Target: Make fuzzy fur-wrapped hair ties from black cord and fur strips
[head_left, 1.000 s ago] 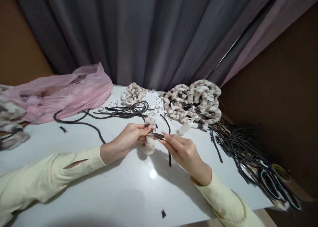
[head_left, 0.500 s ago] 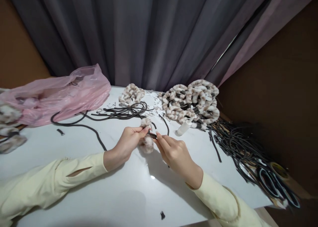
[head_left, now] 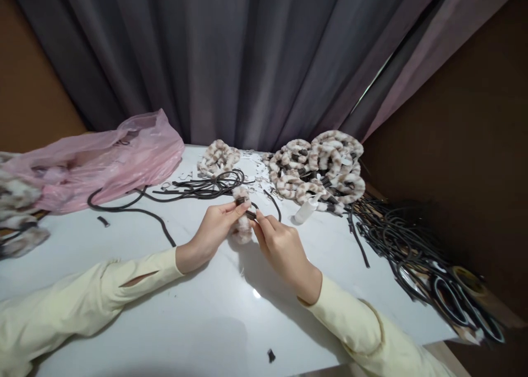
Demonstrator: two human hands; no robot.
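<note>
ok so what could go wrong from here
The dark piece is pinched between the fingertips of the right hand, so it might slip away from the furry piece in the left hand.

The white bottle sits just beyond the right hand and could get knocked if that hand swings outward.

The long dark cord ends near the left wrist, so it may catch on the sleeve.
</note>
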